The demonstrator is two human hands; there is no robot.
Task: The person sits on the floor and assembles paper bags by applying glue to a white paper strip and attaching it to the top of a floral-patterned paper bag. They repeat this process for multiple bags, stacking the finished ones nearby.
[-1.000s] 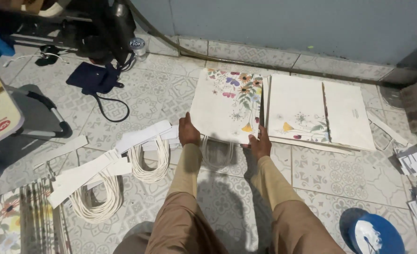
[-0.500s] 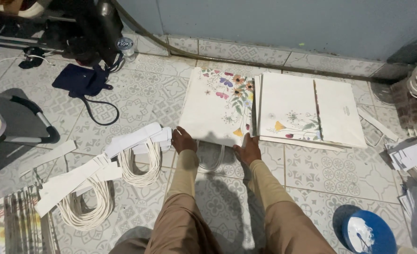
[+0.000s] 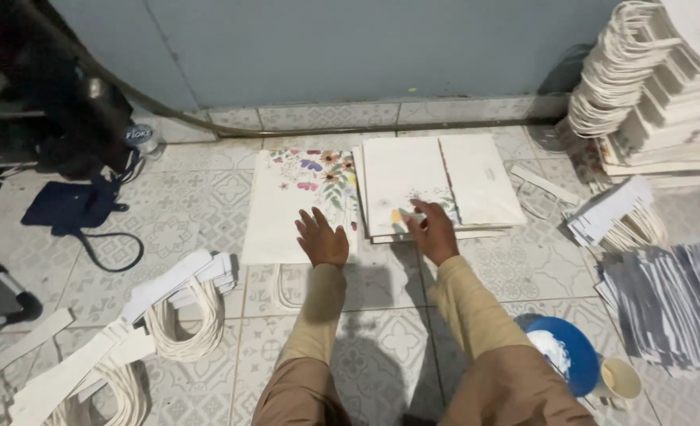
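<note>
White paper bag printed with multicoloured flowers, white sheets with faint floral print, tan sleeves, grey patterned floor tiles, blue bowl, navy pouch, cream cord handles

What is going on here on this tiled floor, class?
A person sits on the floor with both hands out over flattened paper bags. The left hand rests flat on a white bag printed with flowers. The right hand reaches onto the near edge of a stack of similar flat bags just beside it. Bundles of card strips with cord handles lie to the left, finished bags are piled high at the right, and a blue dish sits by the right knee.
</note>
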